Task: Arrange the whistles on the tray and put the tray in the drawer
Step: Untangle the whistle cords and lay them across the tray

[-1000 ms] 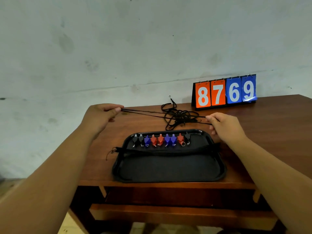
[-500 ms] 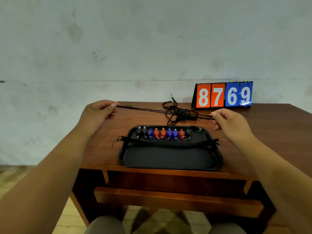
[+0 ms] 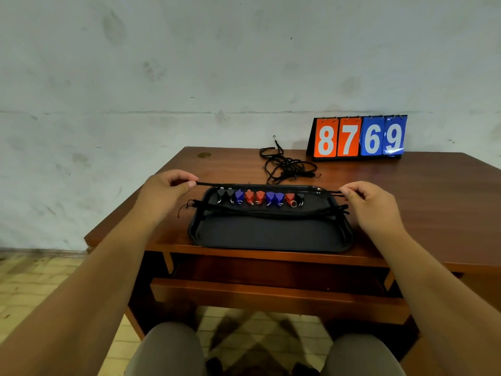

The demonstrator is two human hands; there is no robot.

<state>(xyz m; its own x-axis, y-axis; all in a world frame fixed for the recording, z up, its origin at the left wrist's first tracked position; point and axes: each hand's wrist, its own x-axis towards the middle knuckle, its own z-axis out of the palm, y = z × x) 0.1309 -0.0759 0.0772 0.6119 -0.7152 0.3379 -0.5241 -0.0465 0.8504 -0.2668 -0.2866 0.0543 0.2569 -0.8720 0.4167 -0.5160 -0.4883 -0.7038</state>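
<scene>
Since the cord (image 3: 208,184) seems limp and light, left hand (image 3: 165,191) and right hand (image 3: 371,204) are pinching its ends above the tray (image 3: 271,234)

Four white digits can be read, all on a small flip scoreboard (image 3: 357,138). It stands on the surface (image 3: 433,185), beyond the far right corner of the black tray (image 3: 271,246) and well apart from it. From left to right the digits read 8, 7, 6, 9. The 8 is on an orange card (image 3: 325,126) and the 7 on a second orange card (image 3: 348,123) just beside it. The 6 is on a blue card (image 3: 372,123) and the 9 on a second blue card (image 3: 394,122) at the right end. The four cards hang side by side from small rings along the top of the dark stand.
</scene>
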